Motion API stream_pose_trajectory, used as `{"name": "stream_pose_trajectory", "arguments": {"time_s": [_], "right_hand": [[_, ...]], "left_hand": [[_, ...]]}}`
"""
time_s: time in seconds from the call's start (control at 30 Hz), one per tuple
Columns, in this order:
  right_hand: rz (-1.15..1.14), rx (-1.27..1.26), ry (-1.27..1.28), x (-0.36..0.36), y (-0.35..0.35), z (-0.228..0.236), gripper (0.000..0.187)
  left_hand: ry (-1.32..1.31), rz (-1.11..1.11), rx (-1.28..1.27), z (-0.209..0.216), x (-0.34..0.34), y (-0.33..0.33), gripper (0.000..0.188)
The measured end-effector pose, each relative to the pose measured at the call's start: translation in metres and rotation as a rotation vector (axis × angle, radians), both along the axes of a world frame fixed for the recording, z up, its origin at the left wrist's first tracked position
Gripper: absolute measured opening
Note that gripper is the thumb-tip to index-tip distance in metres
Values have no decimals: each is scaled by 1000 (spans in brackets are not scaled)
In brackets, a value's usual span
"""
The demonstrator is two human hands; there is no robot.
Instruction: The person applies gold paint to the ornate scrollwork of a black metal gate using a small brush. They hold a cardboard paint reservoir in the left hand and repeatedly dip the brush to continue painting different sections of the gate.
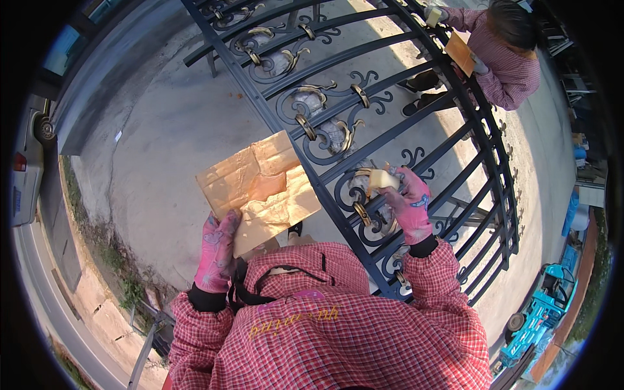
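My left hand (pixel 219 250), in a pink glove, grips the lower left edge of a creased piece of cardboard (pixel 276 201) coated in gold. In my right hand (pixel 411 203), gloved the same way, a pale yellow sponge (pixel 382 180) is pinched between thumb and fingers. The sponge is at a scroll ornament of a dark metal gate (pixel 312 159); whether it touches the metal I cannot tell. Gold colour marks several scrolls and collars (pixel 305 127) along the bars. The cardboard is just left of the gate's near rail.
Across the gate a co-worker (pixel 504 55) in a checked top holds an orange-brown card (pixel 460 54) and a pale sponge (pixel 433 16). A blue vehicle (pixel 536 312) stands at the right, a parked car (pixel 27 166) at the far left. Concrete ground (pixel 156 143) lies below.
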State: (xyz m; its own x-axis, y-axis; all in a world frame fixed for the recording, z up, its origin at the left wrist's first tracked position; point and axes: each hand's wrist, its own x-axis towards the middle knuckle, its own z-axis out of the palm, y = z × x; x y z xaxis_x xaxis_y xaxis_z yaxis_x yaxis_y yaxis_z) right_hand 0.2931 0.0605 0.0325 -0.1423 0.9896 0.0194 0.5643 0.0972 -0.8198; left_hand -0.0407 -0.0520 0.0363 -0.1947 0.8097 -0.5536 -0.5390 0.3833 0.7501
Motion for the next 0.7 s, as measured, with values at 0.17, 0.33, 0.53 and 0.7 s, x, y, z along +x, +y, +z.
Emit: {"name": "stream_pose_trajectory", "arguments": {"time_s": [0.17, 0.33, 0.53, 0.7], "right_hand": [[26, -80, 220, -45, 10, 34, 40], [355, 221, -51, -104, 27, 64, 40], [485, 385, -357, -148, 41, 64, 36], [534, 369, -315, -169, 57, 65, 36]], "left_hand": [[-59, -72, 17, -1, 3, 15, 36], [-135, -105, 21, -3, -6, 27, 33], [-43, -190, 8, -3, -26, 47, 32], [-45, -195, 23, -6, -48, 65, 31]]}}
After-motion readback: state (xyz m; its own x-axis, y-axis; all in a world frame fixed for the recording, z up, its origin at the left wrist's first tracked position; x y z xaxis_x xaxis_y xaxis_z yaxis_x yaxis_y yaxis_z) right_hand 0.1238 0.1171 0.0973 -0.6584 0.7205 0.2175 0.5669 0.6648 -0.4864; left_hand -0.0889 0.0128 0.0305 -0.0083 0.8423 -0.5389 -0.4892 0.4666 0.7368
